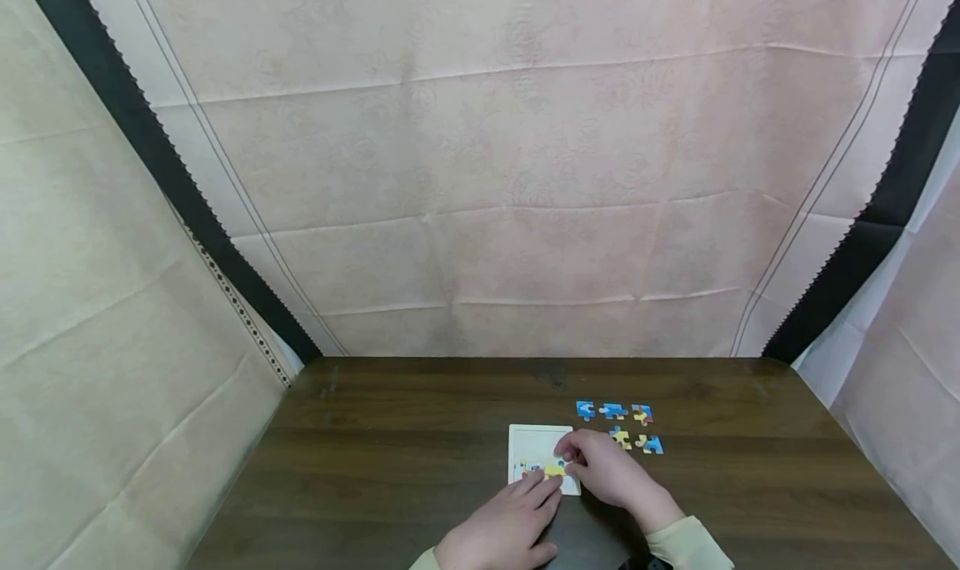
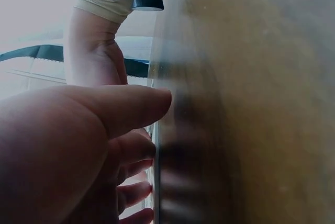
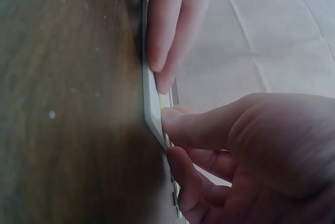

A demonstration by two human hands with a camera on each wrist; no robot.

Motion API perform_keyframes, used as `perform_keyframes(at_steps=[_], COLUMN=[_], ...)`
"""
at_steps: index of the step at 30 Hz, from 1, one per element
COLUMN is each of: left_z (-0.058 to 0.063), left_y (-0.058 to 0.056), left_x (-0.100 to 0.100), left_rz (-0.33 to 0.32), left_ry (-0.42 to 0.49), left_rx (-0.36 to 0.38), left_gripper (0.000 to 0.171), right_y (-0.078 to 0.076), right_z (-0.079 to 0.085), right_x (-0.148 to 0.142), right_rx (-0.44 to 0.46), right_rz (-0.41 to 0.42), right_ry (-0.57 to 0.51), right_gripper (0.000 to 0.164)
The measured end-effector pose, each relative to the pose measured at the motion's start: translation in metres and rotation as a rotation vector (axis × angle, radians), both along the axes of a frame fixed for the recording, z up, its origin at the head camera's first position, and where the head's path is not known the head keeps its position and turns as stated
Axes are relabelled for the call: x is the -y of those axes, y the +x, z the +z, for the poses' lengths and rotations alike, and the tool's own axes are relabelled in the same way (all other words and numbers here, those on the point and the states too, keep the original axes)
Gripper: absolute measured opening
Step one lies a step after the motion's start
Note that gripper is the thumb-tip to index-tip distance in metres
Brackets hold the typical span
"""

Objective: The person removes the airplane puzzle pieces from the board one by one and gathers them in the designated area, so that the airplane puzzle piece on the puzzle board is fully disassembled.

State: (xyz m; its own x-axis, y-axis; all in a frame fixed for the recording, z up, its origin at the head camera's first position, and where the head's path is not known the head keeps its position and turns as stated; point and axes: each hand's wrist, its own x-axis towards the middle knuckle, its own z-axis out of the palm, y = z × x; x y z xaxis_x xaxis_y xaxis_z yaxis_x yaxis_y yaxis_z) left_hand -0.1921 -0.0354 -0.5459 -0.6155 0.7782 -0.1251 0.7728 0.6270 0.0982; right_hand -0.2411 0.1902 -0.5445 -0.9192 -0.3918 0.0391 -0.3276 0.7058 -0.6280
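A white puzzle tray (image 1: 534, 442) lies on the table, with yellow and blue pieces (image 1: 553, 471) set along its near side. My left hand (image 1: 510, 520) rests its extended fingers on the tray's near edge, thumb held apart. Over the right side of the tray, my right hand (image 1: 603, 468) pinches a small puzzle piece between thumb and fingers, mostly hidden by the fingertips. In the right wrist view, the right thumb (image 3: 180, 124) is down at the tray surface beside a strip of yellow, close to the left fingers (image 3: 167, 30).
Loose puzzle pieces lie beyond the right hand in two rows: a blue one (image 1: 585, 410), another blue one (image 1: 612, 411) and a multicoloured one (image 1: 642, 413) behind, a yellow one (image 1: 621, 437) and a yellow-blue one (image 1: 650, 444) in front. Pale cloth walls (image 1: 480, 178) surround the dark wooden table (image 1: 390, 437).
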Motion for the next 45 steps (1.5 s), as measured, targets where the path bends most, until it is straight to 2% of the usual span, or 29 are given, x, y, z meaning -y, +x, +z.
perform_keyframes(at_steps=[3, 8, 11, 15, 20, 23, 25, 29, 32, 45], left_z=[0.000, -0.001, -0.003, -0.004, -0.005, -0.005, -0.004, -0.002, -0.002, -0.001], left_y=[0.001, 0.006, 0.008, 0.010, 0.011, 0.011, 0.010, 0.006, 0.003, 0.004], left_x=[0.001, 0.002, 0.003, 0.004, 0.005, 0.005, 0.005, 0.008, 0.010, 0.011], left_rz=[-0.009, -0.048, -0.052, -0.059, -0.109, -0.117, -0.104, -0.077, -0.071, -0.077], left_ry=[0.003, -0.012, -0.019, -0.027, -0.039, -0.043, -0.045, -0.037, -0.024, -0.029], left_rx=[0.010, -0.078, -0.102, -0.124, -0.250, -0.279, -0.232, -0.041, 0.044, 0.041], left_gripper=[0.064, 0.065, 0.066, 0.066, 0.067, 0.068, 0.068, 0.068, 0.069, 0.070], right_y=[0.000, 0.001, -0.002, -0.008, -0.011, -0.010, -0.008, -0.007, -0.007, -0.007], right_z=[0.003, 0.009, 0.011, 0.008, 0.005, 0.006, 0.006, 0.004, 0.002, 0.002], right_x=[0.002, 0.007, 0.014, 0.025, 0.034, 0.037, 0.038, 0.041, 0.041, 0.045], right_rx=[-0.004, -0.023, -0.050, -0.078, -0.049, -0.050, -0.045, -0.024, -0.024, -0.015], right_rz=[-0.006, -0.017, -0.017, 0.047, 0.135, 0.142, 0.142, 0.144, 0.150, 0.132], right_ry=[0.015, 0.064, 0.083, 0.056, 0.025, 0.020, 0.015, 0.001, -0.007, -0.036], right_gripper=[0.016, 0.018, 0.016, 0.012, 0.014, 0.013, 0.012, 0.013, 0.014, 0.012])
